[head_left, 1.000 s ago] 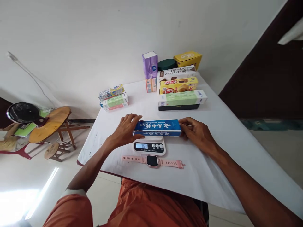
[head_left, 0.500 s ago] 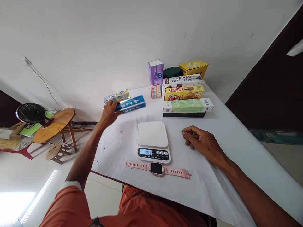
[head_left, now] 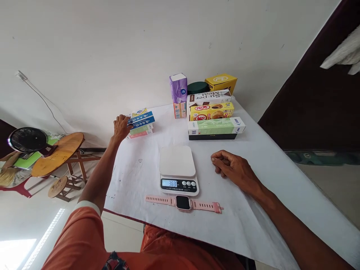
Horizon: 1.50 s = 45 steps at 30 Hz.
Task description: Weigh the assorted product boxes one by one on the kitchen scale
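At the table's far left, my left hand (head_left: 121, 127) is closed on the left end of a blue toothpaste box (head_left: 143, 120) with white lettering. That box lies on a green-and-pink box (head_left: 142, 131), and a yellow pack (head_left: 139, 111) shows behind it. My right hand (head_left: 232, 165) rests on the table with its fingers curled in and nothing visible in them. Between the hands stands a white kitchen scale (head_left: 177, 161) with a bare platform; its lit display reads 363. A pink-strapped smartwatch (head_left: 183, 203) lies stretched out in front of the scale.
Back right, a green-and-white carton (head_left: 216, 126), a yellow snack box (head_left: 212, 111) and a white Su-per Meal box (head_left: 209, 96) stand in rows. A purple tissue pack (head_left: 178, 88), a dark green round lid (head_left: 198, 87) and a yellow carton (head_left: 222, 82) are behind, near the wall.
My left hand has moved the blue toothpaste box left, from above the table onto the green-and-pink box. The right hand keeps its place, and the view has shifted slightly.
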Tool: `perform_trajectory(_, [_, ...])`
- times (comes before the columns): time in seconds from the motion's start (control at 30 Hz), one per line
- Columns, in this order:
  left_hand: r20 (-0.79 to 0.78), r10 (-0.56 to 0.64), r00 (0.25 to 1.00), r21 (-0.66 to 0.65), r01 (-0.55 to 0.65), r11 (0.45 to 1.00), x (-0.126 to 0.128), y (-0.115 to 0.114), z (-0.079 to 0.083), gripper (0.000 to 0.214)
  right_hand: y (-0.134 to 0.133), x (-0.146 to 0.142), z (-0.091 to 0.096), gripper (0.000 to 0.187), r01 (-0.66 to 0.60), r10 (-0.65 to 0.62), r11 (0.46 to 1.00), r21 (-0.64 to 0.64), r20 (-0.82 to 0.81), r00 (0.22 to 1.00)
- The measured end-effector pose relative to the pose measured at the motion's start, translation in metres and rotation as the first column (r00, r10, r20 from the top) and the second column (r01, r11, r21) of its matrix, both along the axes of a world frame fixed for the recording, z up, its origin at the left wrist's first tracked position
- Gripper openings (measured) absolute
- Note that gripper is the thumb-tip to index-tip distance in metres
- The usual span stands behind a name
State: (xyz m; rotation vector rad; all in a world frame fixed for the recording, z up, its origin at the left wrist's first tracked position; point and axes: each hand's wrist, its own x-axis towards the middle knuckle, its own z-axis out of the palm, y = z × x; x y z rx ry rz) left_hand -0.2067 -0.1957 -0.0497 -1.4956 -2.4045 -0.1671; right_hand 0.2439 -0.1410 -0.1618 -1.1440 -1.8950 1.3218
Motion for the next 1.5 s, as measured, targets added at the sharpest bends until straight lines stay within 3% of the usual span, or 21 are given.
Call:
perform_trajectory(0.17, [0.011, -0.019, 1.000, 0.032, 0.019, 0.999, 0.011, -0.003, 0.003, 0.047, -0.001, 0.000, 0.003, 0.030, 0.001, -0.001, 1.000, 0.002, -0.018, 1.000])
perform_trajectory(0.27, [0.000, -0.136, 0.991, 0.090, 0.136, 0.987, 0.035, 0.004, 0.001, 0.055, -0.001, 0.000, 0.004, 0.026, -0.004, 0.004, 1.000, -0.001, -0.051, 0.999])
perform_trajectory(0.37, [0.006, -0.363, 0.932, 0.116, 0.360, 0.926, 0.080, 0.025, -0.004, 0.057, 0.000, 0.000, 0.004, 0.022, -0.013, 0.013, 1.000, 0.004, -0.095, 0.995])
perform_trajectory(0.5, [0.084, -0.631, 0.771, 0.010, 0.632, 0.775, 0.165, 0.063, -0.018, 0.051, 0.001, 0.000, 0.003, 0.017, -0.005, 0.005, 1.000, 0.001, -0.118, 0.993])
perform_trajectory(0.57, [0.113, -0.674, 0.730, -0.077, 0.683, 0.727, 0.203, 0.078, -0.026, 0.047, 0.002, -0.001, 0.001, 0.015, -0.002, 0.002, 1.000, 0.003, -0.130, 0.992])
perform_trajectory(0.67, [0.065, -0.655, 0.753, -0.112, 0.658, 0.745, 0.239, 0.095, -0.035, 0.053, 0.005, -0.003, -0.003, 0.012, -0.009, 0.017, 0.999, 0.053, -0.143, 0.990])
perform_trajectory(0.83, [-0.006, -0.578, 0.816, 0.030, 0.578, 0.816, 0.247, 0.120, -0.032, 0.059, 0.010, -0.006, -0.007, 0.011, -0.012, 0.038, 0.984, 0.180, -0.136, 0.990])
perform_trajectory(1.0, [-0.019, -0.583, 0.812, 0.080, 0.582, 0.809, 0.246, 0.141, -0.020, 0.051, 0.010, -0.006, -0.007, 0.014, -0.002, 0.031, 0.975, 0.222, -0.129, 0.991])
perform_trajectory(1.13, [-0.044, -0.609, 0.792, 0.111, 0.610, 0.785, 0.254, 0.140, -0.028, 0.058, 0.010, -0.005, -0.005, 0.013, -0.002, 0.030, 0.980, 0.200, -0.138, 0.990])
perform_trajectory(1.33, [0.024, -0.633, 0.774, -0.088, 0.632, 0.770, 0.264, 0.128, -0.053, 0.064, 0.009, -0.004, -0.007, 0.012, -0.011, 0.035, 0.983, 0.182, -0.130, 0.991])
perform_trajectory(1.5, [0.122, -0.581, 0.805, -0.099, 0.592, 0.800, 0.264, 0.128, -0.051, 0.061, 0.006, -0.003, -0.005, 0.018, -0.044, 0.058, 0.990, 0.133, -0.101, 0.993])
